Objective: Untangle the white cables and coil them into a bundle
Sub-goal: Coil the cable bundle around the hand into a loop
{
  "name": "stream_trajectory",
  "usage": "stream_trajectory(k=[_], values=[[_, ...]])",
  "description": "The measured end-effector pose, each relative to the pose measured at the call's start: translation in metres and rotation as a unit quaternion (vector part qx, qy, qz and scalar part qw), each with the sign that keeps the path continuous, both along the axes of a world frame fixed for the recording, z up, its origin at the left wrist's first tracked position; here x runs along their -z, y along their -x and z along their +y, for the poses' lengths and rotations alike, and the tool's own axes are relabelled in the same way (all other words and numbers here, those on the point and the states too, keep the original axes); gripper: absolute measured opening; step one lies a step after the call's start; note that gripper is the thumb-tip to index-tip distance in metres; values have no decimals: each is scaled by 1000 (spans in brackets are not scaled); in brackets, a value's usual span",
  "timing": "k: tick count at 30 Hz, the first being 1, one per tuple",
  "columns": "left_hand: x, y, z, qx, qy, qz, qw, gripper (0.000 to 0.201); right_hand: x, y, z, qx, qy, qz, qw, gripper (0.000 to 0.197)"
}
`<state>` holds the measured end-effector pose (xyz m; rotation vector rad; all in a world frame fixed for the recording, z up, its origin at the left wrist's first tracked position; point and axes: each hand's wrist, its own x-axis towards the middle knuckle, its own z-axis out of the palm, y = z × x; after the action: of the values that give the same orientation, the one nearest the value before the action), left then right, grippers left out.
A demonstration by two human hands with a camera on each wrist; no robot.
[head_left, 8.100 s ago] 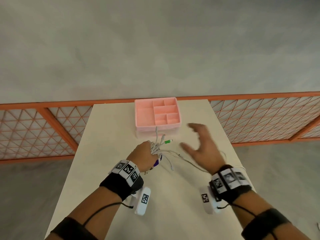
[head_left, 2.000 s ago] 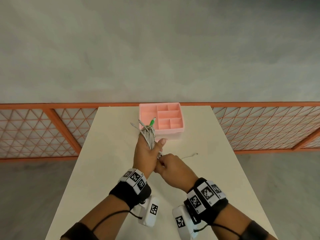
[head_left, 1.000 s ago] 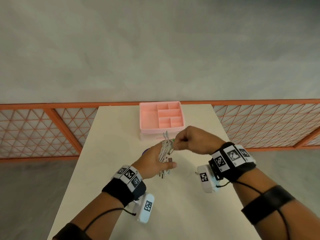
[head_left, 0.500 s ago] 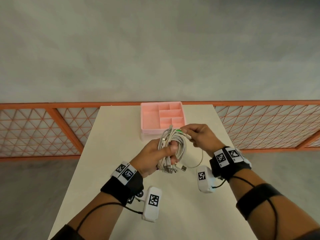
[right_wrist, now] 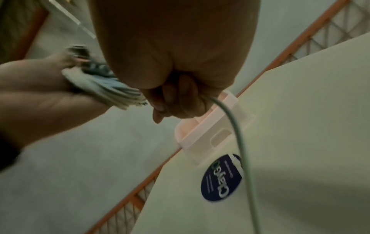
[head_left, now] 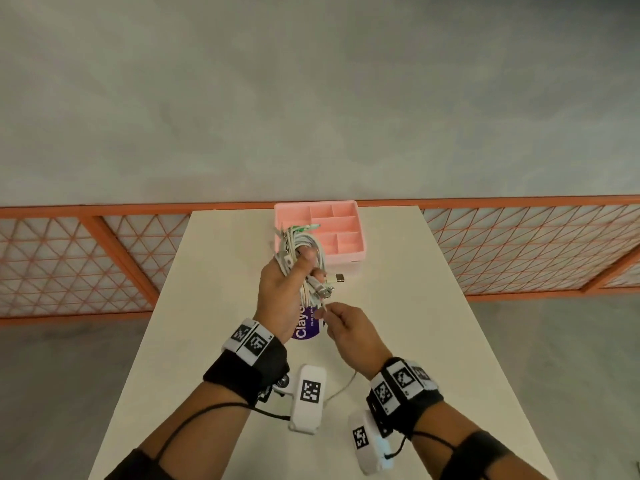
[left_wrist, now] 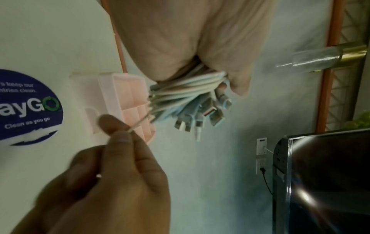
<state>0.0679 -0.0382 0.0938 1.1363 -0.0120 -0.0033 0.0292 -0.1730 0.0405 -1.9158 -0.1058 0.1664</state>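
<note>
My left hand [head_left: 287, 289] grips a coiled bundle of white cables [head_left: 304, 258] above the table, thumb pressed across the loops. Several USB plugs [left_wrist: 202, 117] stick out of the bundle's lower end, and a green-tipped plug [head_left: 304, 228] shows at the top. Just below, my right hand [head_left: 343, 323] pinches one loose white cable strand [left_wrist: 140, 122] that runs from the bundle. The strand's tail [right_wrist: 240, 142] hangs down from the right fist toward the table [head_left: 415, 341]. In the right wrist view the bundle [right_wrist: 104, 85] sits left of my curled right fingers [right_wrist: 176, 101].
A pink compartment tray [head_left: 341, 233] stands at the table's far edge, right behind the bundle. A round purple sticker [head_left: 304, 323] lies on the tabletop under my hands. Orange lattice railing [head_left: 86, 258] runs behind the table. A dark monitor [left_wrist: 324, 182] shows in the left wrist view.
My left hand has turned upright with the bundle and moved toward the tray. My right hand has come down from the bundle's top to below it, now pinching a loose strand.
</note>
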Motion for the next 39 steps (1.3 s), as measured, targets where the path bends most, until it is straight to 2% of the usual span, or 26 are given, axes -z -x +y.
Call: stream_trajectory(k=[2, 4, 6, 10, 15, 17, 21, 23, 25, 27, 32, 34, 37, 39], values=[[5, -5, 3, -58, -71, -24, 996, 22, 10, 7, 5, -40, 65, 0, 997, 26], [14, -10, 8, -113, -140, -33, 983, 31, 11, 14, 9, -74, 118, -22, 990, 26], [26, -13, 13, -136, -203, -43, 969, 39, 5, 14, 10, -110, 167, -46, 979, 26], [48, -8, 24, -81, -332, -70, 937, 51, -26, 8, 3, -169, 280, -110, 939, 25], [56, 2, 29, 84, -288, -27, 954, 36, -74, -12, -15, -178, 291, -140, 930, 17], [54, 7, 26, 130, -277, -9, 952, 48, -85, -18, -18, -188, 292, -136, 928, 14], [47, 14, 20, 206, -168, 48, 963, 77, -93, -35, -25, -145, 245, -119, 951, 13], [44, 17, 17, 255, -91, 78, 960, 89, -93, -44, -30, -139, 183, -102, 968, 9], [39, 17, 13, 285, -31, 90, 954, 92, -88, -49, -34, -144, 103, -81, 981, 4], [30, 16, 10, 288, -20, 89, 953, 79, -81, -53, -37, -136, 45, -80, 986, 8], [17, 20, 5, 278, -42, 95, 955, 19, -61, -56, -39, -88, -1, -90, 992, 11], [16, 22, 2, 282, -32, 105, 953, 23, -60, -54, -38, -70, -47, -59, 995, 20], [11, 23, 0, 304, -18, 114, 946, 26, -57, -50, -37, -58, -150, 56, 985, 33], [10, 23, 1, 316, -10, 116, 942, 26, -49, -47, -37, -34, -163, 100, 981, 46]])
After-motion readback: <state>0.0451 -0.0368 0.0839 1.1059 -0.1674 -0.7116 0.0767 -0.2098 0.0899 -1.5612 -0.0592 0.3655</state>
